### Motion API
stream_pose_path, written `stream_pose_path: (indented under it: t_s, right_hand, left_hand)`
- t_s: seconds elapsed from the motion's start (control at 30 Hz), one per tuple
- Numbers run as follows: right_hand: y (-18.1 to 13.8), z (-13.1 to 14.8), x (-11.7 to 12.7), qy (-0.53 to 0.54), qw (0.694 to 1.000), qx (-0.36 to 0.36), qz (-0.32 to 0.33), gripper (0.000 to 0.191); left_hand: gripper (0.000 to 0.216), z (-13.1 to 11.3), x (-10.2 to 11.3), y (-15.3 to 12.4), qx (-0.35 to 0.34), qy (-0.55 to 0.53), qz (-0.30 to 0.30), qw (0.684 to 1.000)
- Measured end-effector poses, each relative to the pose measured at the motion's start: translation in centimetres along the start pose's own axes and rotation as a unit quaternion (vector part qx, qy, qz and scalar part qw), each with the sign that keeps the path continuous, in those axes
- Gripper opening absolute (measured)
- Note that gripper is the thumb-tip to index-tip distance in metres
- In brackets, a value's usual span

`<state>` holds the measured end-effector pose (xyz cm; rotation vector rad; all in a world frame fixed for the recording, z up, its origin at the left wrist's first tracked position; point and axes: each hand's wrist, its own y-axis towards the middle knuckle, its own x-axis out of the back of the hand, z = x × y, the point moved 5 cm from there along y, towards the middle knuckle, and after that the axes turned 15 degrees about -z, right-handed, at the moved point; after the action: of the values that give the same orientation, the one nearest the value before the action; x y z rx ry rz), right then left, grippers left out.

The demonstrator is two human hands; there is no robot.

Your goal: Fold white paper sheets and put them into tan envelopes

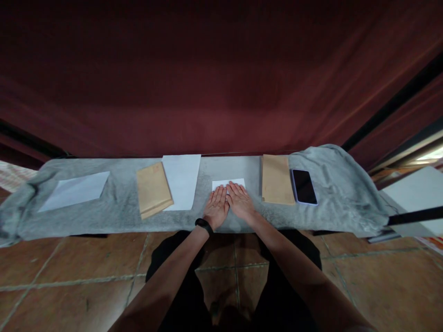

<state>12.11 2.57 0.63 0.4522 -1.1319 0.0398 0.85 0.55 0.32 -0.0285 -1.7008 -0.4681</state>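
Left hand (216, 206) and right hand (240, 201) side by side, both flat with fingers spread narrowly, palms pressing on a small folded white paper (228, 184) at mid-table, grey cloth (110, 216) beneath, brown envelope (277, 179) and phone (303, 186) to the right, another brown envelope (153, 189) overlapping a white sheet (181, 180) to the left.

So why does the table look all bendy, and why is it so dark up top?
Head view: the wide lens bows the table, so its ends droop; the red curtain is dimly lit and darkest at the top; the left hand and right hand lie flat on the white paper, fairly sharp; the phone screen shows no glare.
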Motion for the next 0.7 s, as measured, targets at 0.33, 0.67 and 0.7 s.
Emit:
stream_pose_path:
  t_s: [0.33, 0.67, 0.7]
  right_hand:
    - [0.4, -1.2, -0.6, -0.025, 0.999, -0.03, -0.026, 0.055]
    - [0.7, -2.1, -1.0, -0.041, 0.996, -0.065, -0.041, 0.058]
    - [0.7, -2.2, -1.0, -0.041, 0.996, -0.067, -0.045, 0.058]
  left_hand:
    - [0.06, 0.0, -0.4, 1.3, -0.01, 0.008, 0.006, 1.0]
    - [0.06, 0.3, -0.7, 2.3, -0.027, 0.017, 0.009, 0.999]
    - [0.06, 0.4, -0.7, 2.4, -0.023, 0.019, 0.011, 0.999]
